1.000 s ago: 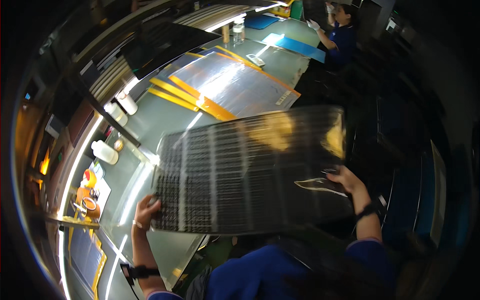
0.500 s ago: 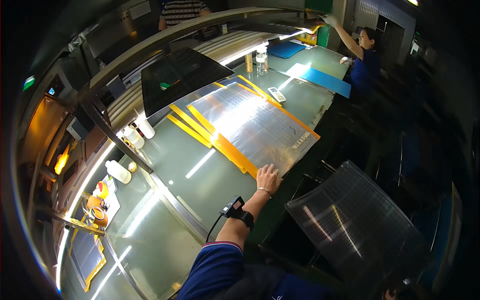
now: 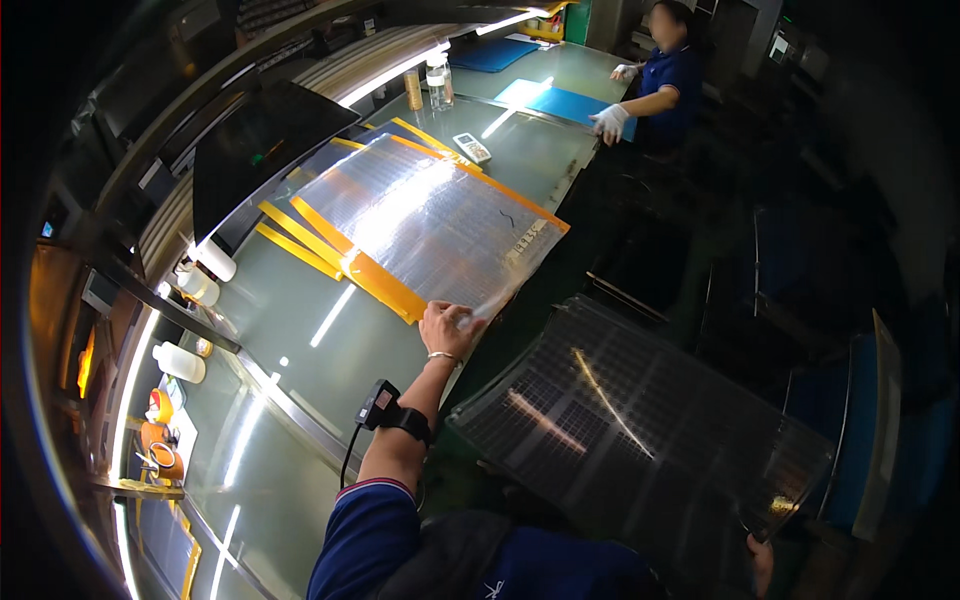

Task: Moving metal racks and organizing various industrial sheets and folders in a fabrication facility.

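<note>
My left hand (image 3: 446, 330) is at the near corner of a clear film sheet (image 3: 430, 215) with orange-taped edges, lying on other taped sheets on the glass-topped table. Its fingers are curled in on the film's corner, which looks slightly raised there. My right hand (image 3: 762, 566), at the lower right, grips the edge of a large, dark see-through sheet with a fine grid (image 3: 640, 410). That sheet hangs tilted off the table's right side, its left end close to my left forearm. A strapped device (image 3: 380, 405) with a cable sits on that forearm.
A black panel (image 3: 262, 155) leans at the back left, near white bottles (image 3: 180, 362) and tape rolls (image 3: 163, 456). A small white device (image 3: 472, 148) and a clear bottle (image 3: 438, 82) stand beyond the film. A gloved co-worker (image 3: 668, 85) is by a blue sheet (image 3: 570, 103).
The gridded sheet has come leftward and up, closer to the table, with my right hand now more in view. My left fingers have curled in at the film's corner. The co-worker's raised arm is down.
</note>
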`<action>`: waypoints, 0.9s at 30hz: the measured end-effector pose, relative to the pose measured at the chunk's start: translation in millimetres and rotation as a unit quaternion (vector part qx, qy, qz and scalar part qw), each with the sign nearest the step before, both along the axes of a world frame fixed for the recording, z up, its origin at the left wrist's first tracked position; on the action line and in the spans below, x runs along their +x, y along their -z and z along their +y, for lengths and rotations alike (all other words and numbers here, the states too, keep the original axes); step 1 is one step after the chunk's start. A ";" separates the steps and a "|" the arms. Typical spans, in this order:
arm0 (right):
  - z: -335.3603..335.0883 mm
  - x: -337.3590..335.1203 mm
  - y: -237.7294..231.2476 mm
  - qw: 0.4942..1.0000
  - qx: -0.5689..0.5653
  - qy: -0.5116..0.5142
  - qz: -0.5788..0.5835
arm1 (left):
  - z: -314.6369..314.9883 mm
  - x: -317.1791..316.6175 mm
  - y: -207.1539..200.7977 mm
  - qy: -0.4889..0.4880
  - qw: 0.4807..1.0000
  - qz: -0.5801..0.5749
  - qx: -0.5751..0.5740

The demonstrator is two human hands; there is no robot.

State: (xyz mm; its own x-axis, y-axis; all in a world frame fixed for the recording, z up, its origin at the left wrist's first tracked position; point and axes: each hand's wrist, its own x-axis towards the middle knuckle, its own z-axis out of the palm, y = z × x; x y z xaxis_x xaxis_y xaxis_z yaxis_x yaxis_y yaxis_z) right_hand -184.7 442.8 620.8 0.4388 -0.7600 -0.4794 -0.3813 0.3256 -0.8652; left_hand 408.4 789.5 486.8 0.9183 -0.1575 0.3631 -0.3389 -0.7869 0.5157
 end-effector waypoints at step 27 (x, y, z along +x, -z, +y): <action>-27.4 105.3 123.1 0.976 0.095 -0.140 -0.136 | 125.7 -34.7 -65.0 0.067 0.979 -0.148 0.127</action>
